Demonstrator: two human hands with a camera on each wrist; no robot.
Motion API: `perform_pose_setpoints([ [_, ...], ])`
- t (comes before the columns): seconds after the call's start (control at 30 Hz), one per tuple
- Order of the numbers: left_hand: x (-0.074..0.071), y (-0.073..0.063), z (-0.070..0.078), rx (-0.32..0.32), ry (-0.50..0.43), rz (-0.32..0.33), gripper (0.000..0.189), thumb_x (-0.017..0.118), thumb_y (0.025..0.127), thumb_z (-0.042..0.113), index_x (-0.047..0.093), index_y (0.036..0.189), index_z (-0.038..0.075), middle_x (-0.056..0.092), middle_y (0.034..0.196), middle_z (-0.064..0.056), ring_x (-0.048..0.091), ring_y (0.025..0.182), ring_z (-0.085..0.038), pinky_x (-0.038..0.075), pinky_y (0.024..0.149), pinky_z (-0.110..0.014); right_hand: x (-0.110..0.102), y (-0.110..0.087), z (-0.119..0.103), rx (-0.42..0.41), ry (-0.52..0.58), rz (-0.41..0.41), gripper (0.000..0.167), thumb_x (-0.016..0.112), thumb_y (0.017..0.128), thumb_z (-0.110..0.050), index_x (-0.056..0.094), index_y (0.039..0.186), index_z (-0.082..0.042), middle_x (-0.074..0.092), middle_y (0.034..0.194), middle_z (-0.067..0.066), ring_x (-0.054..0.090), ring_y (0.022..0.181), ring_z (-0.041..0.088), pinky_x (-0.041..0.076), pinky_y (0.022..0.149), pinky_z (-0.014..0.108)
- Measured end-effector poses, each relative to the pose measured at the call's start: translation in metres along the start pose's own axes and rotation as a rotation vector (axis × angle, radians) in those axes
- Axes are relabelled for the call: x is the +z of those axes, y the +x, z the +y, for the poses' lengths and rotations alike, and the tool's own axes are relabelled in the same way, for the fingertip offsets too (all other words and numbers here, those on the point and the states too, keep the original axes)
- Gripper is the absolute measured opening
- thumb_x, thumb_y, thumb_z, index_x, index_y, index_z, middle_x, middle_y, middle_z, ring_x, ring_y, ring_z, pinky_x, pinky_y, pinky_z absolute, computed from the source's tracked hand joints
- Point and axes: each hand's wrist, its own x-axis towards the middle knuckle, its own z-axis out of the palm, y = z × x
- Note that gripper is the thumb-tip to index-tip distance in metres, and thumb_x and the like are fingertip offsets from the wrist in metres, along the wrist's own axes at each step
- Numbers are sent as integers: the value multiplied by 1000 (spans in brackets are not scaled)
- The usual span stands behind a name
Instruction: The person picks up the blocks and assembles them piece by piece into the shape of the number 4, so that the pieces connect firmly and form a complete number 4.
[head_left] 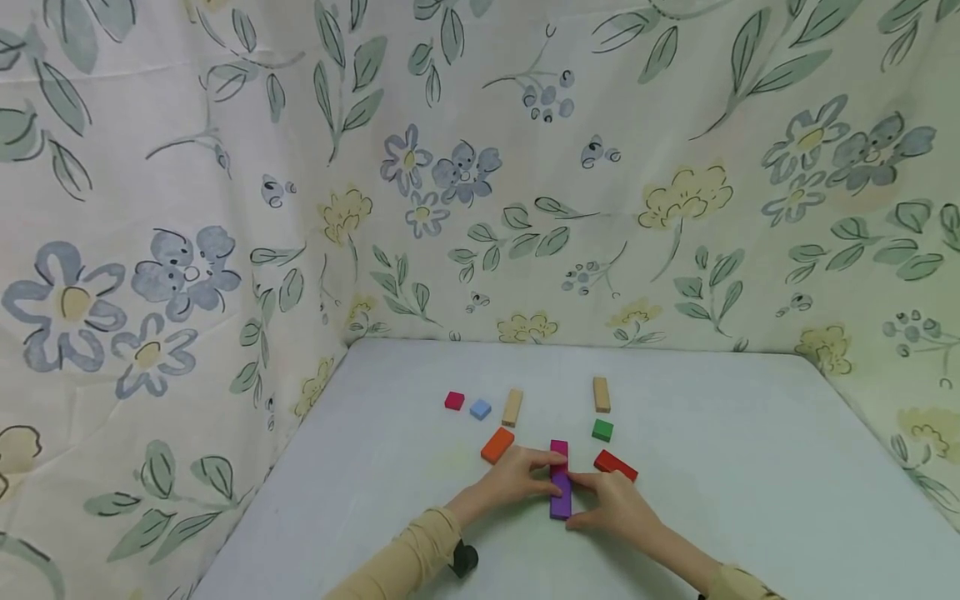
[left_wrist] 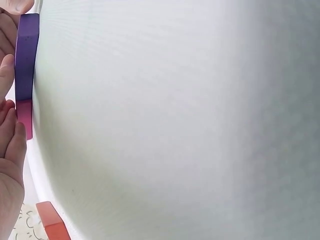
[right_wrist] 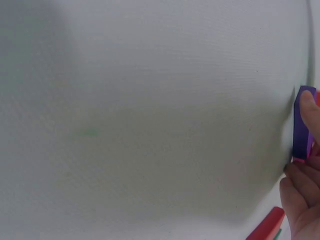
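A purple block [head_left: 560,507] and a magenta block [head_left: 558,447] lie end to end on the table, the magenta one farther away. My left hand [head_left: 513,482] comes from the left, its fingers on the magenta block and its thumb by the purple one. From the right, my right hand [head_left: 617,504] holds the purple block, thumb at its near end and fingers near the joint. In the left wrist view the purple block [left_wrist: 27,57] meets the magenta block [left_wrist: 25,117]. The right thumb [right_wrist: 309,107] covers part of the purple block in the right wrist view.
An orange block [head_left: 497,445] lies beyond my left hand, a red block [head_left: 617,465] beyond my right. Farther back are a green cube [head_left: 602,430], a blue cube [head_left: 481,409], a red cube [head_left: 454,401] and two wooden blocks [head_left: 512,407]. A floral curtain surrounds the table [head_left: 712,433].
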Motion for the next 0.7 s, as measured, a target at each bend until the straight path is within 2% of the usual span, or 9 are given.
perform_pose_setpoints([
  [0.33,-3,1,1,-31,-8,-40,43,74,81,26,66,122,13,65,124,2,60,114,-6,47,93,-16,1,-1,3,-6,11,9,64,85,62,-39,69,111,-1,71,109,12,67,102,26,55,81,39],
  [0.47,-3,1,0,-11,20,-62,41,73,83,25,66,122,15,67,120,3,61,112,-4,47,91,-14,2,-1,4,3,8,10,63,86,62,-39,70,110,-2,72,108,11,67,102,26,55,82,39],
  [0.7,-5,0,1,12,17,-79,40,72,84,23,66,122,14,68,118,3,62,111,-3,47,90,-13,3,-1,3,10,8,15,63,86,61,-39,70,110,-2,72,107,12,67,101,26,55,81,39],
])
